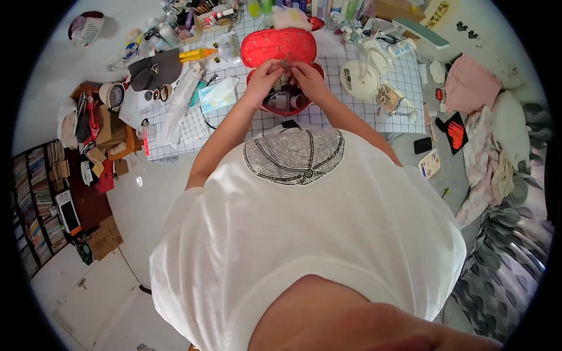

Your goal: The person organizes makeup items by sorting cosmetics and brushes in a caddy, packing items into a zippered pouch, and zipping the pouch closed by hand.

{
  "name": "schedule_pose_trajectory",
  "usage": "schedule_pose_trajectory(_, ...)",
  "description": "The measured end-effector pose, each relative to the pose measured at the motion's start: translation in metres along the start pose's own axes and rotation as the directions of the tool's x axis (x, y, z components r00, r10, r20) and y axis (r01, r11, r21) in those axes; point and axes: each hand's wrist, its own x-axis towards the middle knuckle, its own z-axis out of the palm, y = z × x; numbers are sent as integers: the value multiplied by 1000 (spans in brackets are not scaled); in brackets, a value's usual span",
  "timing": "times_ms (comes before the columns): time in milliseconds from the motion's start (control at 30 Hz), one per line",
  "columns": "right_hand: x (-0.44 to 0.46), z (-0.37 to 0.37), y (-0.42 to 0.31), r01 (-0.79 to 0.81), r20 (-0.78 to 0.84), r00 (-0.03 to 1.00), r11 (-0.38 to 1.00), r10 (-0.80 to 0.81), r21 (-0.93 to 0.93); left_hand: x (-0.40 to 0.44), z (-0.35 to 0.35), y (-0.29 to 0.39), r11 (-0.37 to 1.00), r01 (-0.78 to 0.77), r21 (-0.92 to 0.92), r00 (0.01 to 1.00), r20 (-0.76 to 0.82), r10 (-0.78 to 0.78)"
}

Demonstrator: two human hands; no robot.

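Note:
A red zip bag lies on the table with its padded lid folded back. My left hand is over the bag's left side, its fingers closed and curled toward the middle. Opposite it, my right hand is also closed, with the fingertips pinched near the left ones. Between both hands is a small, thin, brownish see-through thing, too blurred to name. Below the hands, inside the bag, a clear container and a dark bottle-like item show. The rest of the contents is partly hidden by my hands.
A blue-and-white packet and a white keyboard lie left of the bag on the checkered table. To the right stands a white round-based lamp-like stand. Bottles and cosmetics crowd the back. A dark phone lies beyond the table's right side.

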Motion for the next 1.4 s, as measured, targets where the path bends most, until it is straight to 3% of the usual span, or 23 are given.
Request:
schedule_pose_trajectory(33, -2, -1, 2, 14, -19, 1000, 1000, -14, -3, 1, -3, -2, 998, -16, 63, 1000, 24, 14)
schedule_pose_trajectory(133, 0, -10, 0, 264, 33, 963, 908, -268, -325, -2, -8, -5, 984, -27, 176, 1000, -10, 29)
schedule_pose_trajectory(267, 6, -20, -11, 251, 198, 961, 907, -192, -340, 1, -20, -3, 973, 82, 218, 993, 68, -99)
schedule_pose_trajectory(367, 11, -19, 3, 261, 243, 953, 896, -180, -360, 8, -30, -21, 970, 91, 226, 995, 23, -99)
schedule_pose_trajectory(467, 3, -19, 21, 268, 49, 961, 881, -271, -391, 16, -51, -62, 834, -30, 551, 999, -7, 41)
schedule_pose_trajectory(567, -8, -31, 29, 293, -109, 911, 812, -397, -504, -3, -37, -37, 632, 76, 771, 990, -135, 45)
schedule_pose_trajectory(667, -27, -51, 24, 143, -251, 928, 886, -274, -440, -10, -28, -22, 471, 105, 876, 989, -141, 42)
schedule_pose_trajectory(767, -39, -77, 52, 63, -374, 893, 892, -250, -447, -12, -25, -17, 418, 67, 906, 992, -106, 72)
schedule_pose_trajectory(867, -52, -106, 88, -23, -433, 839, 773, -330, -634, -12, -21, -9, 317, 57, 947, 990, -94, 102)
schedule_pose_trajectory(967, -60, -125, 105, -209, -502, 812, 653, -298, -727, -11, -21, 1, 260, 97, 961, 995, -100, 1)
schedule_pose_trajectory(1067, -54, -146, 131, -295, -514, 783, 520, -349, -802, -5, -27, -6, 326, 57, 944, 991, -93, 96)
schedule_pose_trajectory(1167, -48, -154, 139, -455, -598, 751, 436, -281, -776, -2, -26, -5, 382, 62, 922, 990, -104, 90)
schedule_pose_trajectory(1267, -48, -159, 139, -553, -645, 754, 409, -127, -726, -1, -27, -7, 451, 28, 892, 991, -85, 107)
schedule_pose_trajectory(1367, -44, -168, 146, -535, -597, 791, 324, -131, -780, -1, -31, -14, 508, -67, 859, 984, -27, 176)
schedule_pose_trajectory(1400, -43, -170, 147, -554, -637, 761, 389, -120, -736, -3, -31, -12, 511, -66, 857, 988, -17, 156)
